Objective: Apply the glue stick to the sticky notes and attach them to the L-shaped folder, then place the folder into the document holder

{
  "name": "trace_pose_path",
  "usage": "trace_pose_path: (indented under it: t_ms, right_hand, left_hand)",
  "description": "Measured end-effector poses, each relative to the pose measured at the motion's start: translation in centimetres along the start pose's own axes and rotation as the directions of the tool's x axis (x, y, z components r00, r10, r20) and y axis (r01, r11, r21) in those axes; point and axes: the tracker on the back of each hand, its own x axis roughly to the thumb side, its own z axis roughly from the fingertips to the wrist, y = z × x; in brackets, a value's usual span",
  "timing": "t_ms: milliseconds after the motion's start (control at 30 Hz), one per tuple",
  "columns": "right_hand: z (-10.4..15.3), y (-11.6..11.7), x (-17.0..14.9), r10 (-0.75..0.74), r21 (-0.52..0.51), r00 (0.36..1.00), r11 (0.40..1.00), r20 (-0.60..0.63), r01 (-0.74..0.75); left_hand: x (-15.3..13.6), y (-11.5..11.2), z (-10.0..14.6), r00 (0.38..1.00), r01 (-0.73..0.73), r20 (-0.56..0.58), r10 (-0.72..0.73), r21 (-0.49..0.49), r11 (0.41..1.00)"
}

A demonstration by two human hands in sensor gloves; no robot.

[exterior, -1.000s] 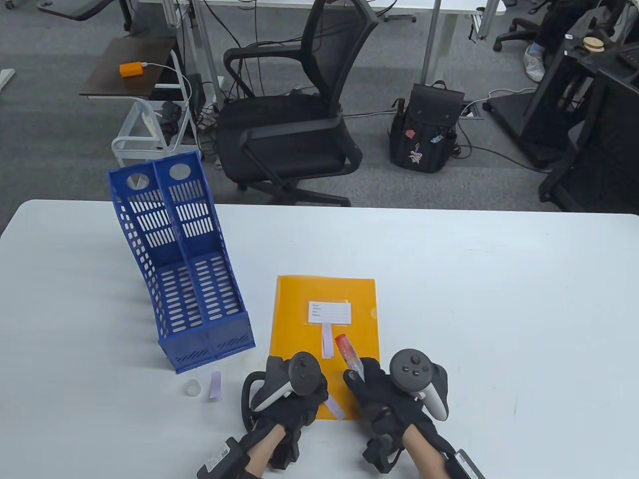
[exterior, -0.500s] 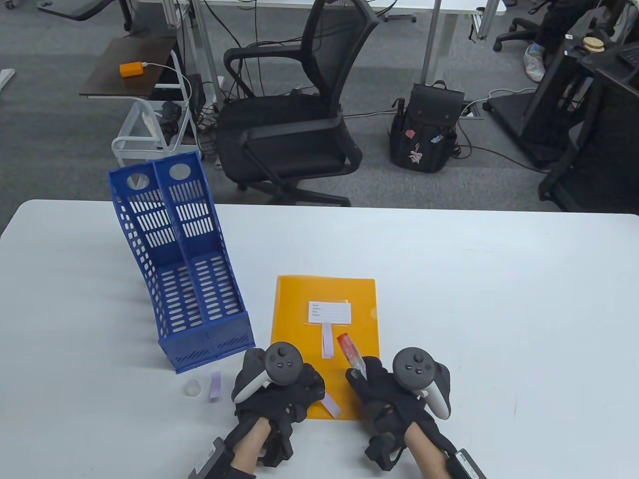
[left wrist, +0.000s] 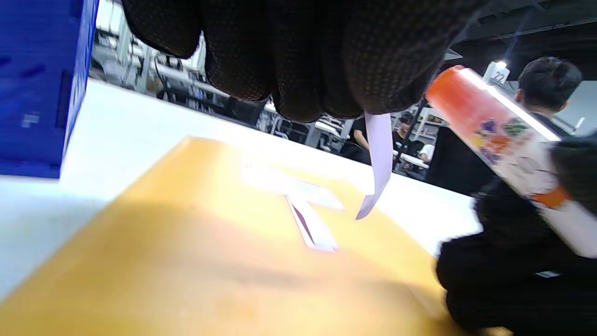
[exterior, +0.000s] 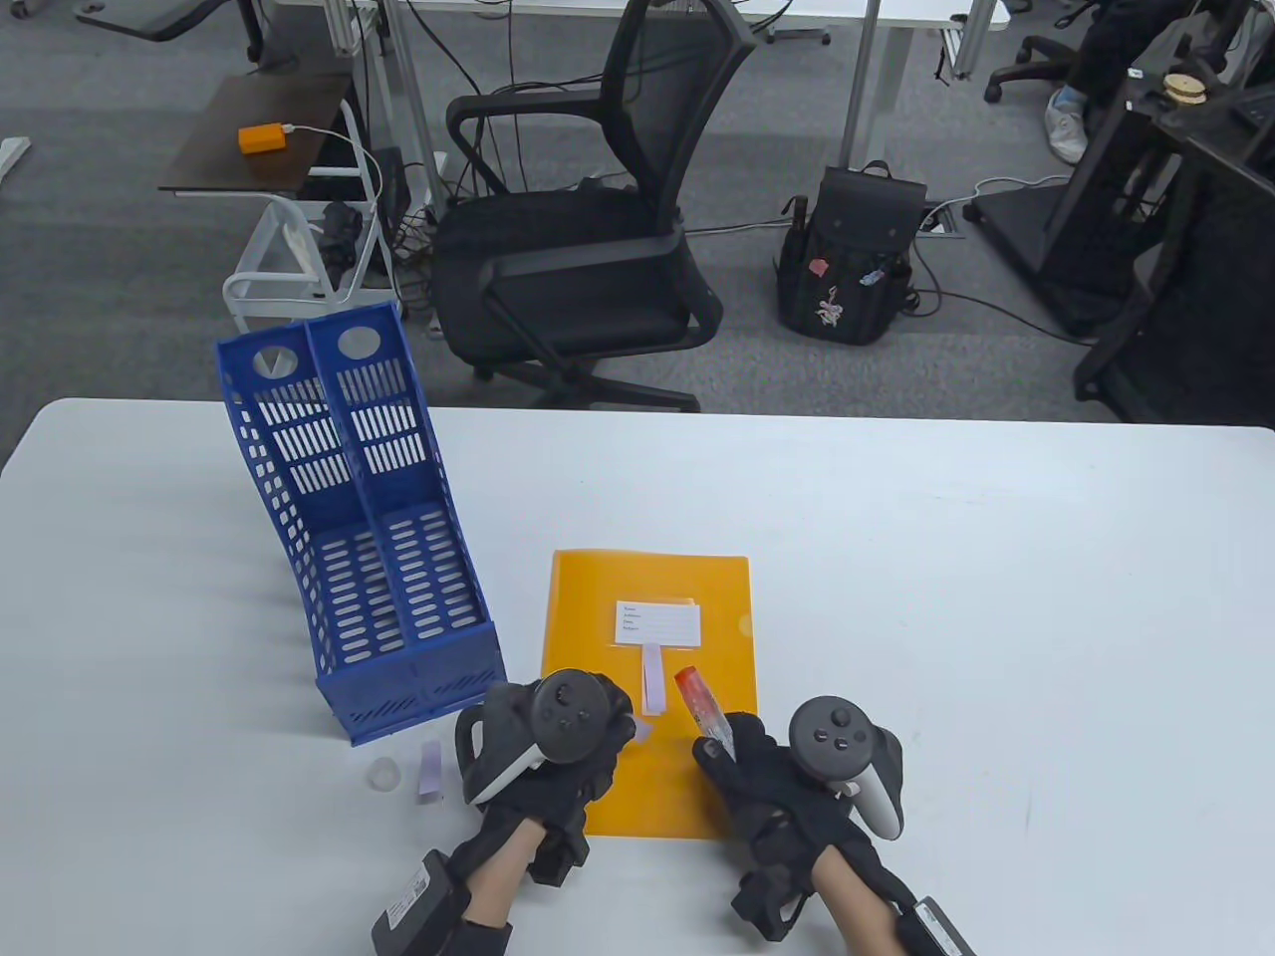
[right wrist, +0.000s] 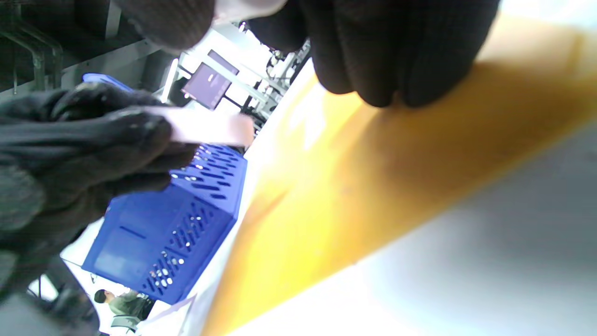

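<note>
The orange L-shaped folder (exterior: 647, 787) lies flat near the table's front edge, with a white label (exterior: 657, 622) and one pale lilac sticky note (exterior: 653, 679) stuck below it. My left hand (exterior: 616, 725) hovers over the folder's left side and pinches a second lilac note strip (left wrist: 380, 163), which hangs free above the folder (left wrist: 186, 261). My right hand (exterior: 722, 752) rests on the folder's near right part and grips the uncapped glue stick (exterior: 701, 705), its red tip pointing away from me. The blue document holder (exterior: 369, 538) stands to the left.
A clear glue cap (exterior: 383, 775) and another lilac note strip (exterior: 429, 772) lie on the table (exterior: 996, 617) in front of the holder, left of my left hand. A black office chair (exterior: 588, 229) stands beyond the far edge.
My left hand has moved from the folder's near left corner forward and left, lifting the note strip off the folder's near edge. The right hand and glue stick have hardly moved.
</note>
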Motion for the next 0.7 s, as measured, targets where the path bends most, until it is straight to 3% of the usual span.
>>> trace_pose_path:
  t_ms: [167, 333, 700]
  right_hand:
    - [0.0, -0.4, -0.6, -0.079, -0.014, 0.997, 0.997, -0.024, 0.079]
    - [0.1, -0.4, -0.6, -0.079, -0.011, 0.997, 0.997, -0.011, 0.079]
    - [0.1, -0.5, -0.6, -0.102, -0.004, 0.995, 0.995, -0.013, 0.102]
  left_hand:
    - [0.4, -0.9, -2.6, 0.989, 0.132, -0.071, -0.13, 0.021, 0.991]
    - [0.4, -2.6, -4.8, 0.974, 0.15, -0.166, -0.151, -0.016, 0.989]
    - [1.0, -4.9, -6.6, 0.952, 0.216, -0.219, -0.213, -0.01, 0.976]
